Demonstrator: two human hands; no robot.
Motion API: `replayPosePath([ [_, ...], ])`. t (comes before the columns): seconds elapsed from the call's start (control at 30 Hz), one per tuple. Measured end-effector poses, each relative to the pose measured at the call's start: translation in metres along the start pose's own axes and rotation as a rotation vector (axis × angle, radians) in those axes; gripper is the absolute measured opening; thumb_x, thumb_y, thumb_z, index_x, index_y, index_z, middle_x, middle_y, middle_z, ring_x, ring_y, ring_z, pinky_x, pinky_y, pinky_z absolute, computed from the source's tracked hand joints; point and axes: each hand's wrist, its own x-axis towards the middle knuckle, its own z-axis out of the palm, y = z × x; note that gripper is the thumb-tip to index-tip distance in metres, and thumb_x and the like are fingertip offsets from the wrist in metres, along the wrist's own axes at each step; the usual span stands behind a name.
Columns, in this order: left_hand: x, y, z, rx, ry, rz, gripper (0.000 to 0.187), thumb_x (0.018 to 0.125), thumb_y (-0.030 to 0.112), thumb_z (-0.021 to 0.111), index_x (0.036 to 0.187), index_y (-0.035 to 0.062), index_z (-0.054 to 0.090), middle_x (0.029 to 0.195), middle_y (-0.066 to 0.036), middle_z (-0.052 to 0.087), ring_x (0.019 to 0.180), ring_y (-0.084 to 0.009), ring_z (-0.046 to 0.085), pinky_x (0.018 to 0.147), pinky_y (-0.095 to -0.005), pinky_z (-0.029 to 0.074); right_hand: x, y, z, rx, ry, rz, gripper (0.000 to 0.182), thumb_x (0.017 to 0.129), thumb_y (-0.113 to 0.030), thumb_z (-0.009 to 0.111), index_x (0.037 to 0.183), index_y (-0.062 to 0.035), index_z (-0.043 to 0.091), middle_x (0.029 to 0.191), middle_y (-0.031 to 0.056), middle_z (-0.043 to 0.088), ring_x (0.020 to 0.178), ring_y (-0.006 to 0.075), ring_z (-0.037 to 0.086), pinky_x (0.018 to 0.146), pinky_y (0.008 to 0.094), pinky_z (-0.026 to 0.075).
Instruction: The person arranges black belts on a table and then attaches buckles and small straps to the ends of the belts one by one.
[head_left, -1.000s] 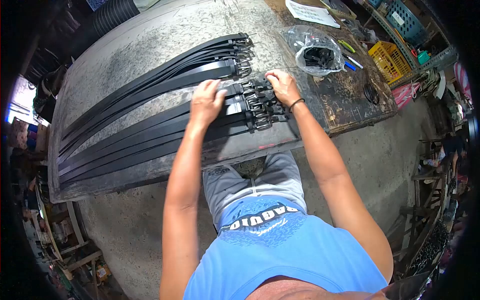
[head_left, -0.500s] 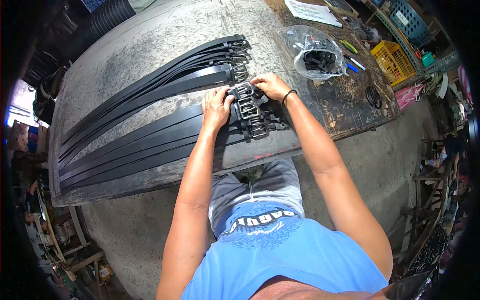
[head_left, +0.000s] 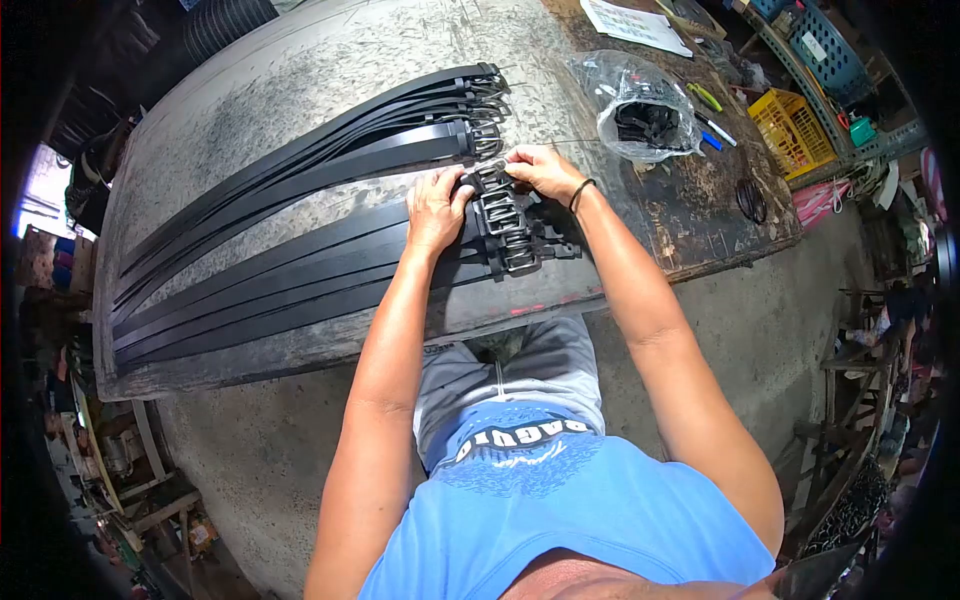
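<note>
Several black belts [head_left: 290, 288] lie side by side across the near part of the worktable, their metal buckles [head_left: 503, 218] lined up at the right end. My left hand [head_left: 436, 208] rests on the uppermost of these belts, its fingers closed at the buckle end. Across the buckle from it, my right hand [head_left: 543, 172] pinches the top buckle or a small black piece by it; the fingertips partly hide it. Farther back lies a second bundle of black belts [head_left: 330, 143], buckles also to the right.
On the worktable [head_left: 690, 225], to the right, an open clear plastic bag [head_left: 650, 115] holds black pieces. Near it lie green-handled pliers [head_left: 705, 96], a blue pen [head_left: 711, 140] and printed sheets [head_left: 635, 25]. A yellow basket [head_left: 790, 132] stands beyond the table's right edge.
The view has shifted slightly. My right hand's fingers have moved a little at the top buckle; my left hand stays on the belts.
</note>
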Motion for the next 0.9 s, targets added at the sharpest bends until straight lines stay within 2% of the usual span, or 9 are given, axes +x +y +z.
replayPosePath([
  [0.17, 0.000, 0.002, -0.001, -0.018, -0.001, -0.005, 0.028, 0.081, 0.023, 0.066, 0.107, 0.0138, 0.062, 0.103, -0.006, 0.059, 0.101, -0.0277, 0.054, 0.088, -0.0421, 0.038, -0.003, -0.007, -0.007, 0.220, -0.197, 0.003, 0.020, 0.089, -0.013, 0.057, 0.105, -0.0021, 0.063, 0.088, 0.0004, 0.062, 0.074, 0.0071, 0.055, 0.069, 0.0229, 0.045],
  [0.37, -0.001, 0.005, -0.002, 0.006, 0.037, 0.022, 0.026, 0.081, 0.022, 0.066, 0.105, 0.0135, 0.062, 0.100, -0.006, 0.059, 0.099, -0.0275, 0.054, 0.087, -0.0415, 0.038, -0.002, -0.015, 0.003, -0.154, 0.054, -0.031, 0.018, 0.088, -0.019, 0.060, 0.086, -0.0027, 0.067, 0.073, -0.0023, 0.060, 0.068, 0.0056, 0.052, 0.062, 0.0232, 0.043],
  [0.43, -0.001, 0.006, -0.003, -0.001, 0.035, 0.020, 0.026, 0.081, 0.022, 0.066, 0.104, 0.0133, 0.062, 0.098, -0.006, 0.059, 0.098, -0.0275, 0.054, 0.086, -0.0413, 0.038, -0.004, -0.013, 0.007, -0.335, 0.162, -0.109, 0.024, 0.086, -0.025, 0.058, 0.088, -0.0021, 0.065, 0.074, 0.0080, 0.063, 0.072, 0.0155, 0.058, 0.066, 0.0313, 0.046],
  [0.47, -0.002, 0.006, -0.003, -0.001, 0.034, 0.019, 0.026, 0.081, 0.022, 0.066, 0.104, 0.0133, 0.062, 0.098, -0.006, 0.059, 0.098, -0.0275, 0.054, 0.086, -0.0413, 0.038, -0.008, -0.012, 0.006, -0.325, 0.126, -0.150, 0.020, 0.087, -0.021, 0.059, 0.088, -0.0016, 0.064, 0.071, -0.0011, 0.058, 0.067, 0.0073, 0.050, 0.061, 0.0253, 0.042],
  [0.6, -0.002, 0.008, -0.003, 0.020, 0.044, 0.022, 0.025, 0.081, 0.022, 0.066, 0.104, 0.0133, 0.061, 0.098, -0.006, 0.058, 0.098, -0.0274, 0.054, 0.086, -0.0413, 0.038, -0.012, -0.013, 0.005, -0.307, 0.069, -0.198, 0.022, 0.088, -0.022, 0.058, 0.091, -0.0014, 0.062, 0.074, -0.0005, 0.058, 0.070, 0.0077, 0.050, 0.063, 0.0262, 0.042],
  [0.7, -0.002, 0.007, -0.002, 0.037, 0.052, 0.030, 0.026, 0.080, 0.023, 0.067, 0.103, 0.0134, 0.061, 0.097, -0.006, 0.058, 0.097, -0.0273, 0.054, 0.086, -0.0413, 0.039, -0.008, -0.014, 0.013, -0.309, 0.111, -0.132, 0.024, 0.089, -0.026, 0.054, 0.092, -0.0020, 0.060, 0.078, 0.0052, 0.059, 0.073, 0.0124, 0.054, 0.066, 0.0291, 0.044],
  [0.77, -0.002, 0.006, -0.001, 0.052, 0.055, 0.035, 0.026, 0.080, 0.023, 0.067, 0.103, 0.0134, 0.061, 0.097, -0.006, 0.058, 0.097, -0.0273, 0.054, 0.086, -0.0413, 0.039, -0.008, -0.013, 0.022, -0.458, 0.265, -0.230, 0.027, 0.090, -0.028, 0.051, 0.090, -0.0027, 0.059, 0.081, 0.0122, 0.060, 0.075, 0.0209, 0.057, 0.068, 0.0321, 0.044],
  [0.8, -0.002, 0.006, -0.001, 0.051, 0.062, 0.050, 0.026, 0.079, 0.023, 0.067, 0.103, 0.0135, 0.061, 0.097, -0.006, 0.058, 0.097, -0.0274, 0.054, 0.086, -0.0413, 0.039, -0.011, -0.019, 0.022, -0.604, 0.252, -0.375, 0.029, 0.091, -0.030, 0.048, 0.090, -0.0031, 0.059, 0.084, 0.0160, 0.060, 0.079, 0.0294, 0.058, 0.071, 0.0364, 0.045],
  [0.9, -0.002, 0.007, -0.003, 0.051, 0.069, 0.070, 0.026, 0.080, 0.022, 0.067, 0.103, 0.0121, 0.061, 0.096, -0.007, 0.058, 0.096, -0.0285, 0.055, 0.085, -0.0414, 0.040, -0.002, -0.006, 0.024, -0.789, 0.295, -0.476, 0.032, 0.091, -0.032, 0.050, 0.094, -0.0022, 0.059, 0.086, 0.0157, 0.060, 0.082, 0.0333, 0.059, 0.073, 0.0399, 0.045],
])
